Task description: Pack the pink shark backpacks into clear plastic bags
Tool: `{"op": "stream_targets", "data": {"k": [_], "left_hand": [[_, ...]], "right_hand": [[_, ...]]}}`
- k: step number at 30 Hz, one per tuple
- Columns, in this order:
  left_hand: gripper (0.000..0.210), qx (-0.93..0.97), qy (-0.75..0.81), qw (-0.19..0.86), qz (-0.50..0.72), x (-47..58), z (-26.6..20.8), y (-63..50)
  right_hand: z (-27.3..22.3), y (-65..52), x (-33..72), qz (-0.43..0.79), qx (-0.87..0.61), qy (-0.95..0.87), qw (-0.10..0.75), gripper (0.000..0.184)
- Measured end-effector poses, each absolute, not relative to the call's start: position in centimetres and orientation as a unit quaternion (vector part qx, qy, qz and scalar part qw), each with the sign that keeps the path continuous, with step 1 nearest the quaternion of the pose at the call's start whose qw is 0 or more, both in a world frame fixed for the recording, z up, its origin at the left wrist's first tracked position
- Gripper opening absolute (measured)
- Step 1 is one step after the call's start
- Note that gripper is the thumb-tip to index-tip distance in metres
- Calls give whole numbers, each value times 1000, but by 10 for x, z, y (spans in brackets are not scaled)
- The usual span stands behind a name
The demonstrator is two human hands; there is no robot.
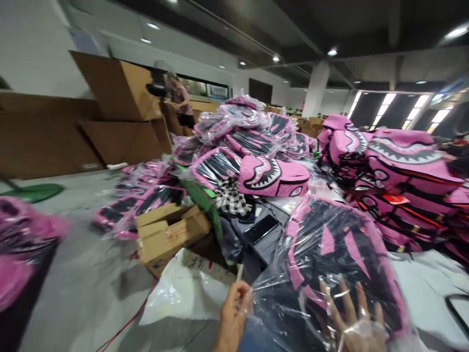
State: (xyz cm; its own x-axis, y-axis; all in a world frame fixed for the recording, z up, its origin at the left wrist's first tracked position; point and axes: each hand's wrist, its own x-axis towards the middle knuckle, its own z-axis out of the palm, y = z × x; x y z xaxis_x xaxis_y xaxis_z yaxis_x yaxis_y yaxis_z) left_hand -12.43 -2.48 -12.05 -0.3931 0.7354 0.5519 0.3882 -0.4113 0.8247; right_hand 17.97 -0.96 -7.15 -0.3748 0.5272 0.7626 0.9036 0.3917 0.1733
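Observation:
A pink and black backpack [340, 244], its strap side up, lies in front of me inside a clear plastic bag [273, 298]. My left hand [235, 309] is closed on the bag's edge at its left side, and a thin white strip sticks up by its fingertips. With fingers spread, my right hand [353, 318] lies flat over the lower part of the backpack; clear film covers part of this hand. Whether the whole hand is inside the bag I cannot tell. Behind the backpack, a dark phone [262, 229] rests on a grey surface.
Bagged backpacks [242, 122] are heaped behind, and unbagged pink shark-mouth backpacks [406, 161] are stacked at right. An open carton [172, 234] and a white plastic sack [186, 288] stand left. Large cardboard boxes [120, 142] and a person [180, 100] are farther back.

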Motion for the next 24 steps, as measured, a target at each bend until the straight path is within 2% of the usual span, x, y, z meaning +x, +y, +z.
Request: {"op": "stream_targets", "data": {"k": [3, 5, 7, 10, 14, 19, 22, 24], "left_hand": [[26, 606, 464, 108, 637, -127, -123, -32], [27, 637, 454, 101, 615, -133, -118, -34], [32, 611, 497, 139, 600, -139, -112, -33], [45, 547, 560, 172, 598, -147, -105, -25], [38, 525, 553, 166, 626, -151, -106, -21], [32, 484, 512, 208, 679, -147, -122, -26], [30, 496, 513, 223, 665, -143, -131, -31], [34, 503, 516, 226, 655, -143, -131, -36]], "right_hand": [[-76, 13, 178, -342, -446, -792, 239, 56], [-78, 29, 172, -307, -452, -802, 242, 52], [-75, 41, 163, -255, -482, -801, 246, 48], [-62, 43, 145, -207, -523, -793, 232, 52], [-61, -13, 126, -255, -504, -777, 278, 55], [-118, -134, 130, -268, -397, -794, 373, 45], [-131, -168, 149, -328, -507, -693, 394, 43], [-124, -171, 170, -360, -610, -601, 370, 38]]}}
